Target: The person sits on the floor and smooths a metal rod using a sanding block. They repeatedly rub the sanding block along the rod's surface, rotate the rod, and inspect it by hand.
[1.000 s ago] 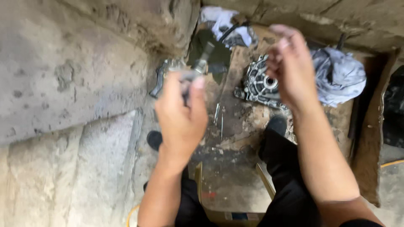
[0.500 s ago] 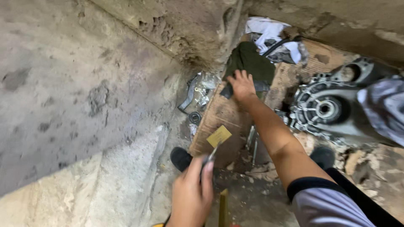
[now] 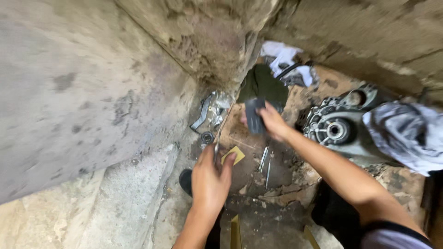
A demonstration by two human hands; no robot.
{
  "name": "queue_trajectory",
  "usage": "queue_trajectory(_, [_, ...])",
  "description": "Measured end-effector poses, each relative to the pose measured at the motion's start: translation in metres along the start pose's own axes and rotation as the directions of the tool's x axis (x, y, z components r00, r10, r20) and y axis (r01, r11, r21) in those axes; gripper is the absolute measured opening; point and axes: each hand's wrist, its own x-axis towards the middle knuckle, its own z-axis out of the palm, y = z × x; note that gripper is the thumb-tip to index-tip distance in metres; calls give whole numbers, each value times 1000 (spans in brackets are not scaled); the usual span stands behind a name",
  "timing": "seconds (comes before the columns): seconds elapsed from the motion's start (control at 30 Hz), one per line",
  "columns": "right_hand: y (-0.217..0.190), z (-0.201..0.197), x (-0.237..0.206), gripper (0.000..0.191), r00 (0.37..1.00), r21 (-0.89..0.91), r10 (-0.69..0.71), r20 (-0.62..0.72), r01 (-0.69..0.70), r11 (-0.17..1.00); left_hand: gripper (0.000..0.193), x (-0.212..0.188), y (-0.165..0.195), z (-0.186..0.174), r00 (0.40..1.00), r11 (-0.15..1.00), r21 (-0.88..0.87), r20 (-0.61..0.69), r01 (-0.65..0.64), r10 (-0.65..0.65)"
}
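Observation:
My left hand (image 3: 210,177) is low in the middle, fingers closed around a thin metal tool (image 3: 216,151) that sticks up from the fist. My right hand (image 3: 270,121) reaches forward over a brown board (image 3: 240,133) on the ground and grips a dark grey flat rectangular piece (image 3: 254,115), lifted a little off the board. A small yellow square (image 3: 233,155) lies on the board just beyond my left hand. Two slim metal rods (image 3: 266,161) lie between my two arms.
A round grey engine casing (image 3: 334,131) sits to the right, partly under a crumpled grey-white cloth (image 3: 408,133). Shiny metal parts (image 3: 212,110) lie by the rough concrete wall (image 3: 92,92) on the left. A dark green cloth (image 3: 263,83) and white rags (image 3: 284,57) lie farther back.
My right hand went forward from the raised position, reached the board and now holds the dark flat piece. My left hand dropped lower, still gripping the thin tool. The view swung left.

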Motion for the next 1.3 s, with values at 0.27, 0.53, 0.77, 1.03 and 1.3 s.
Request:
queue_trajectory(0.27, [-13,16,-239,43,992,204,-56,110,33,978,18,-34,70,27,905,769,-626,391,131,165])
queue_trajectory(0.53, [16,7,-448,45,891,28,-450,59,449,893,23,-188,166,-31,727,669,-524,131,-527,674])
queue_trajectory(0.77, [-63,30,-566,54,521,-813,-625,581,325,-484,13,-252,198,-97,542,606,-247,281,-756,792])
queue_trajectory(1.03, [-108,96,-563,53,830,-234,-116,546,19,-972,17,-260,205,-107,310,322,-148,99,-935,946])
queue_trajectory(1.3, [-124,108,-557,23,859,-264,-15,511,140,-954,20,-248,198,-110,379,421,-338,185,-842,907])
